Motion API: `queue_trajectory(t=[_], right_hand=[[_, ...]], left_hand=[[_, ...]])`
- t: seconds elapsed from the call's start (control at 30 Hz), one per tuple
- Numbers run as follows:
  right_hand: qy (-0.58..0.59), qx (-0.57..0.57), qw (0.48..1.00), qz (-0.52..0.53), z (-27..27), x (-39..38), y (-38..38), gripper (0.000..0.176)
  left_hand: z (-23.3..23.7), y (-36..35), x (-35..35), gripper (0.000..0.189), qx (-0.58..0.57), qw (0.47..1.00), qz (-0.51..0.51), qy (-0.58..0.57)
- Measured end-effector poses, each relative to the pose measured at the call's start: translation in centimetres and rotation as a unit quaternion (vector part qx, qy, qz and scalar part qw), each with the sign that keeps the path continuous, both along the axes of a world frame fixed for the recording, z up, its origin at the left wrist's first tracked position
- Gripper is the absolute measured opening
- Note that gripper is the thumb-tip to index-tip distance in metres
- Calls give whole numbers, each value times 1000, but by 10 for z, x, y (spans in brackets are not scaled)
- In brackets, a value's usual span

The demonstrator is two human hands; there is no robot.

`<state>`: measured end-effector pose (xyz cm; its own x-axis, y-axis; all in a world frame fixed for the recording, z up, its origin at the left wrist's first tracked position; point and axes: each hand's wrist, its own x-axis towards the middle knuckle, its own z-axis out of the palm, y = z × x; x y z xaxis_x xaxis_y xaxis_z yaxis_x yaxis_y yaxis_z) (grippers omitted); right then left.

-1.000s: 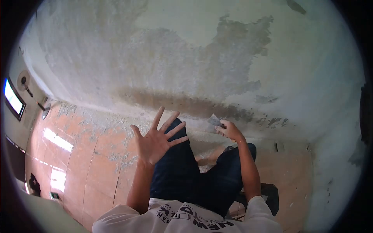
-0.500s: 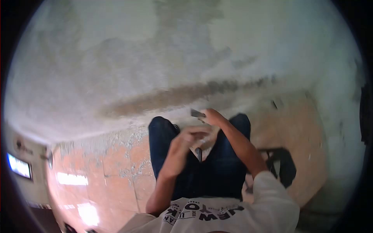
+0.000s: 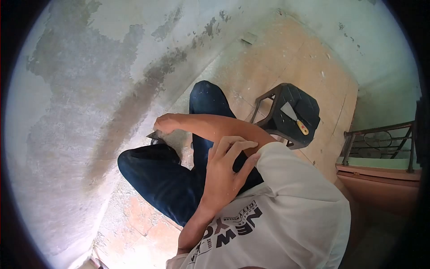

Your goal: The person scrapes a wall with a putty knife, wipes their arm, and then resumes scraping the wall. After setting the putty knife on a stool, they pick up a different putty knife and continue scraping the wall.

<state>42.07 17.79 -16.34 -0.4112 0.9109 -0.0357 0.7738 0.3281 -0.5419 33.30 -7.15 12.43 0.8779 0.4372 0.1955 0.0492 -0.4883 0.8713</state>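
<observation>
My right hand [image 3: 165, 123] is closed around a scraper [image 3: 153, 134] close to the foot of the wall. Only the dark blade tip shows below the fingers; the handle is hidden in my grip. My right arm reaches across my bent knees. My left hand [image 3: 226, 168] holds nothing, its fingers apart and bent, with the fingertips touching my right upper arm near the sleeve. The wall [image 3: 85, 98] beside me has grey bare patches and peeling paint, with a brown stained band along its lower part.
A black plastic stool [image 3: 309, 101] stands to my right, with a yellow-handled putty knife [image 3: 293, 117] lying on it. Paint flakes dot the tiled floor [image 3: 291, 54]. A dark flat piece [image 3: 246, 40] lies near the wall. A metal railing [image 3: 380, 140] is at far right.
My view has turned right, bringing the stool and putty knife into full sight. My left hand has moved from between my knees onto my right arm. The scraper stays in my right hand.
</observation>
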Motion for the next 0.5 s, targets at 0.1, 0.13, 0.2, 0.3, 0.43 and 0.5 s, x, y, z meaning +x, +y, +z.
queue_trajectory(t=[0.1,0.13,0.2,0.3,0.43,0.5], right_hand=[[-59,-17,998,30,-6,-1,11,27],[-55,-17,998,34,-7,-3,13,27],[-70,13,997,34,-6,-6,12,27],[-24,10,1000,9,-5,-9,5,26],[-17,37,999,26,-15,-11,7,24],[-53,-18,998,11,-19,-13,10,23]], left_hand=[[8,2,1,19,3,1000,5,9],[10,2,1,17,9,1000,4,10],[9,4,2,16,-5,1000,-5,10],[9,6,2,12,-138,989,-46,-6],[11,7,-4,9,-535,833,-121,-71],[11,13,-7,10,-568,804,-156,-85]])
